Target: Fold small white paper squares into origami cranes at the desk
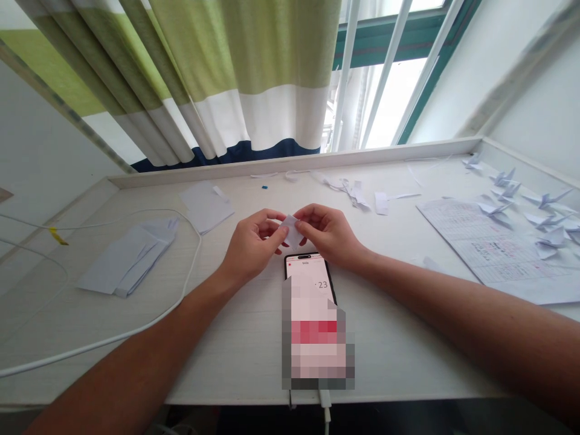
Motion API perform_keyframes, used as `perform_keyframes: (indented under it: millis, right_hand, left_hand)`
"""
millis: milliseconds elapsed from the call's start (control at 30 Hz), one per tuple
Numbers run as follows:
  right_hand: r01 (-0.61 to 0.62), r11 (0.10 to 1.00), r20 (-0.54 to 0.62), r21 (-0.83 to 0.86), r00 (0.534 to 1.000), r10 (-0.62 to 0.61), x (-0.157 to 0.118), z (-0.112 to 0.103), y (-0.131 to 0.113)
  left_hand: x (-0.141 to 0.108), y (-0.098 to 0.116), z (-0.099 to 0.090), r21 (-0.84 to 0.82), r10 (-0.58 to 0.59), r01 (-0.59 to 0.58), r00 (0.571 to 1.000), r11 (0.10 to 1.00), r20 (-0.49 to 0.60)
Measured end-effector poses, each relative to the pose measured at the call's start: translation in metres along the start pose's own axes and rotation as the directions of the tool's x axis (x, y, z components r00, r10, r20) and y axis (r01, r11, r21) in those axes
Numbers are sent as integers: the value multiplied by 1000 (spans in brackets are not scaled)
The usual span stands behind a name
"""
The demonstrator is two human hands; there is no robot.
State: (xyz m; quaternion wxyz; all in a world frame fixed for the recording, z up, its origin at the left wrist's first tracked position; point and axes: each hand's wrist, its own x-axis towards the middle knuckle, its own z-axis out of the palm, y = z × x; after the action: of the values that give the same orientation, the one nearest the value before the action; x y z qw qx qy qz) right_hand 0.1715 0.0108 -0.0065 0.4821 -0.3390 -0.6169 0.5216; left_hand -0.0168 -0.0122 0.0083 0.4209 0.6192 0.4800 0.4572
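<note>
Evidently, the folding was partway through. At the left, sheets (pixel 131 257) lay on the table (pixel 240 362), not made into any finished shape, and a second stack (pixel 206 208) lay flat farther back. Fingers of the left hand (pixel 251 246) pinched one side of the piece (pixel 290 232), held between both hands just beyond the phone (pixel 310 290); it was a small plain diamond, so its shaping looked unfinished. Fingers of the right hand (pixel 330 234) gripped its other side. Scraps (pixel 356 193) came next, probably trimmings, then a written page (pixel 489 251), with cranes (pixel 548 199) grouped on and around it, seemingly done.
</note>
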Motion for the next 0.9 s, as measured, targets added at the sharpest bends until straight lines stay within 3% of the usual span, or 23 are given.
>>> perform_keyframes:
  millis: [267,700,900]
  right_hand:
    - [3,986,59,166,998,-12,4,-4,0]
    - [23,988,38,155,999,-29,2,-2,-6]
    - [-2,990,68,142,998,-8,4,-5,-3]
  left_hand:
    - [7,1,-3,-262,-67,64,998,963,-2]
    - [3,5,1,-151,27,-31,999,988,-28]
    - [5,3,0,-218,-77,75,997,973,-1]
